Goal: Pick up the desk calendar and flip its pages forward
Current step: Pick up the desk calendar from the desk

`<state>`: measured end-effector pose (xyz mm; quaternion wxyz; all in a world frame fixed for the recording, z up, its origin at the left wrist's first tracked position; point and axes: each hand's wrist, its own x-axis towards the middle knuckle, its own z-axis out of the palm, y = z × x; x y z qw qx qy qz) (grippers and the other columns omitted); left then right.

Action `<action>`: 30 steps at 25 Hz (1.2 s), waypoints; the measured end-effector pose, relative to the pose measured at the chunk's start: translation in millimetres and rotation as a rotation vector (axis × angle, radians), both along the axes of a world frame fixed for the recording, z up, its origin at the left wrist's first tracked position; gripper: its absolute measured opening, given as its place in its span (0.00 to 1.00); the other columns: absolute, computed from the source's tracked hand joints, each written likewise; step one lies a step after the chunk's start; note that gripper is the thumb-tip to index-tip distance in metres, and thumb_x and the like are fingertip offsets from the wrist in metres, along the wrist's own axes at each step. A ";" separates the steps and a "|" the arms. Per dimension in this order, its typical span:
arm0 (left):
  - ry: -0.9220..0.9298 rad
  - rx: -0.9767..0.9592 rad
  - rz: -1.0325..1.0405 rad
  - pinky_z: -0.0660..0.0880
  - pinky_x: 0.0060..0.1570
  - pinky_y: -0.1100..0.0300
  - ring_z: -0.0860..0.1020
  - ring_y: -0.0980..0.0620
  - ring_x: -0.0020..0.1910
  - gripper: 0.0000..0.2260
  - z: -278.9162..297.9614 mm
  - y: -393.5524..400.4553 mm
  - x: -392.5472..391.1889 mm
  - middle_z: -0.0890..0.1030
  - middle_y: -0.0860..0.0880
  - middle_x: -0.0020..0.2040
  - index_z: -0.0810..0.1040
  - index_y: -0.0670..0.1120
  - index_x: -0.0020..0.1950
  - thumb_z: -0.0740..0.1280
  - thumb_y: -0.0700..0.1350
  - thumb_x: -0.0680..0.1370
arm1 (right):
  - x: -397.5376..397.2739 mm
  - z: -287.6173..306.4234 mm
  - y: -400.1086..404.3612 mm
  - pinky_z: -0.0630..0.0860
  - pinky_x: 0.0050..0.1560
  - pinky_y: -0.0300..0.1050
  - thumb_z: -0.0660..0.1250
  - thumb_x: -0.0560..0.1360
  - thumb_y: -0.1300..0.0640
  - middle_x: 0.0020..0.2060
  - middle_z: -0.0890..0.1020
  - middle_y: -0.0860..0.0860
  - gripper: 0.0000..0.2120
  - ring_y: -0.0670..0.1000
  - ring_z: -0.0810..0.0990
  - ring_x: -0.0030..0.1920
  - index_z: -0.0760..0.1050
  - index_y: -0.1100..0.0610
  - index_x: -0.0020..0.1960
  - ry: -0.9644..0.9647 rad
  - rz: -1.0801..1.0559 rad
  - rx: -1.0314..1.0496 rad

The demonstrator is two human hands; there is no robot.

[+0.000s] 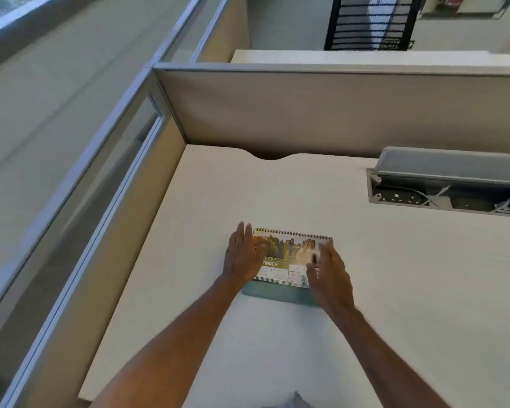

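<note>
A spiral-bound desk calendar (286, 257) stands on the white desk (395, 290), showing a landscape photo and the word MARCH, with a teal base along its front. My left hand (242, 254) lies flat against the calendar's left edge, fingers straight and together. My right hand (330, 275) is at the calendar's right side, fingers spread and blurred, covering the page's right part. Neither hand has closed around the calendar. Both bare forearms reach in from the bottom of the view.
A beige cubicle partition (306, 113) walls the desk's far side, and a glass-topped one (106, 201) runs along the left. An open cable tray (442, 192) with a raised grey lid and wires sits at the desk's right rear. A cable notch (270, 156) cuts the far edge.
</note>
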<state>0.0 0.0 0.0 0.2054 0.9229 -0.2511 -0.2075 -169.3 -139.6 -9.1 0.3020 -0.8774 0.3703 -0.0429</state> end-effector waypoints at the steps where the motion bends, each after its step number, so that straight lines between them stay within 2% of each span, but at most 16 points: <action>1: 0.077 0.020 0.048 0.57 0.78 0.42 0.53 0.40 0.83 0.31 -5.6 -1.1 -1.7 0.52 0.43 0.86 0.52 0.45 0.84 0.58 0.53 0.84 | -1.9 -5.1 1.3 0.74 0.64 0.57 0.65 0.79 0.53 0.77 0.67 0.54 0.28 0.58 0.66 0.75 0.64 0.56 0.77 0.019 -0.075 0.055; 3: 0.168 0.046 0.103 0.60 0.77 0.43 0.58 0.39 0.80 0.32 -16.6 -1.0 -4.3 0.59 0.41 0.82 0.54 0.44 0.83 0.62 0.50 0.82 | -7.5 -16.9 3.6 0.74 0.60 0.57 0.67 0.76 0.55 0.70 0.72 0.56 0.26 0.61 0.68 0.70 0.67 0.56 0.73 0.043 -0.224 0.161; 5: 0.185 0.060 0.104 0.63 0.75 0.44 0.63 0.38 0.76 0.31 -27.8 2.8 -7.5 0.65 0.39 0.78 0.57 0.42 0.82 0.63 0.48 0.82 | -11.2 -25.6 4.8 0.71 0.62 0.55 0.69 0.74 0.58 0.66 0.72 0.59 0.26 0.63 0.68 0.68 0.69 0.58 0.71 0.058 -0.301 0.241; 8: 0.165 0.049 0.110 0.65 0.73 0.46 0.68 0.38 0.71 0.25 -39.8 4.7 -10.3 0.72 0.36 0.71 0.65 0.41 0.78 0.64 0.45 0.82 | -11.3 -34.2 -0.2 0.67 0.65 0.50 0.71 0.72 0.61 0.64 0.72 0.61 0.29 0.63 0.67 0.68 0.69 0.59 0.72 0.063 -0.355 0.316; 10: 0.156 0.031 0.141 0.67 0.71 0.47 0.70 0.38 0.69 0.20 -44.8 3.1 -10.8 0.74 0.36 0.67 0.70 0.42 0.73 0.64 0.41 0.81 | -10.9 -39.9 -3.1 0.67 0.66 0.51 0.71 0.71 0.61 0.63 0.72 0.63 0.31 0.63 0.68 0.67 0.69 0.59 0.73 0.074 -0.395 0.350; 13: 0.157 -0.019 0.216 0.71 0.69 0.47 0.73 0.38 0.66 0.16 -48.7 1.7 -14.8 0.75 0.37 0.63 0.74 0.44 0.68 0.65 0.38 0.80 | -9.8 -44.0 -7.2 0.70 0.66 0.54 0.71 0.70 0.60 0.62 0.75 0.62 0.31 0.63 0.70 0.65 0.71 0.57 0.72 0.080 -0.404 0.335; 16: 0.167 -0.041 0.272 0.75 0.67 0.46 0.75 0.39 0.64 0.18 -53.3 1.3 -15.7 0.75 0.38 0.61 0.75 0.46 0.69 0.66 0.37 0.80 | -7.7 -45.3 -10.8 0.73 0.63 0.55 0.72 0.67 0.63 0.58 0.81 0.60 0.29 0.62 0.76 0.61 0.75 0.56 0.68 0.028 -0.419 0.326; 18: 0.186 -0.049 0.296 0.76 0.66 0.46 0.76 0.39 0.64 0.20 -54.8 -0.1 -13.8 0.76 0.39 0.62 0.75 0.47 0.70 0.68 0.37 0.79 | -7.1 -43.1 -11.9 0.76 0.61 0.54 0.72 0.66 0.67 0.57 0.81 0.58 0.29 0.60 0.78 0.60 0.76 0.57 0.67 -0.030 -0.534 0.431; 21: 0.238 -0.087 0.335 0.78 0.64 0.42 0.76 0.38 0.64 0.23 -55.5 0.5 -10.3 0.77 0.39 0.63 0.74 0.48 0.72 0.69 0.37 0.78 | -5.6 -38.8 -19.7 0.80 0.55 0.51 0.70 0.68 0.73 0.58 0.83 0.55 0.28 0.57 0.81 0.59 0.76 0.56 0.66 -0.151 -0.715 0.714; 24: 0.273 -0.138 0.378 0.79 0.62 0.41 0.78 0.39 0.64 0.24 -54.4 2.8 -9.2 0.77 0.39 0.64 0.73 0.48 0.73 0.70 0.37 0.77 | -6.5 -33.5 -23.8 0.81 0.57 0.53 0.64 0.70 0.77 0.59 0.84 0.58 0.28 0.59 0.82 0.60 0.75 0.60 0.67 -0.235 -0.734 0.867; 26: 0.331 -0.180 0.433 0.82 0.58 0.44 0.79 0.41 0.61 0.23 -50.7 2.8 -7.5 0.79 0.40 0.64 0.74 0.48 0.70 0.71 0.36 0.76 | -8.5 -30.0 -27.0 0.81 0.57 0.53 0.61 0.70 0.79 0.60 0.83 0.59 0.28 0.60 0.82 0.61 0.74 0.62 0.68 -0.265 -0.753 0.908; 28: 0.430 -0.248 0.498 0.85 0.48 0.50 0.83 0.45 0.53 0.19 -44.1 4.7 -2.5 0.81 0.42 0.61 0.75 0.49 0.64 0.72 0.37 0.76 | -9.3 -25.1 -31.8 0.81 0.54 0.53 0.61 0.71 0.79 0.59 0.84 0.59 0.27 0.59 0.82 0.59 0.73 0.61 0.66 -0.261 -0.764 0.935; 30: 0.471 -0.311 0.539 0.84 0.39 0.56 0.84 0.49 0.46 0.13 -36.5 9.8 4.7 0.83 0.43 0.57 0.74 0.49 0.59 0.71 0.39 0.77 | -8.0 -17.6 -36.3 0.81 0.46 0.48 0.62 0.73 0.77 0.56 0.85 0.57 0.23 0.54 0.83 0.53 0.73 0.59 0.64 -0.223 -0.724 0.916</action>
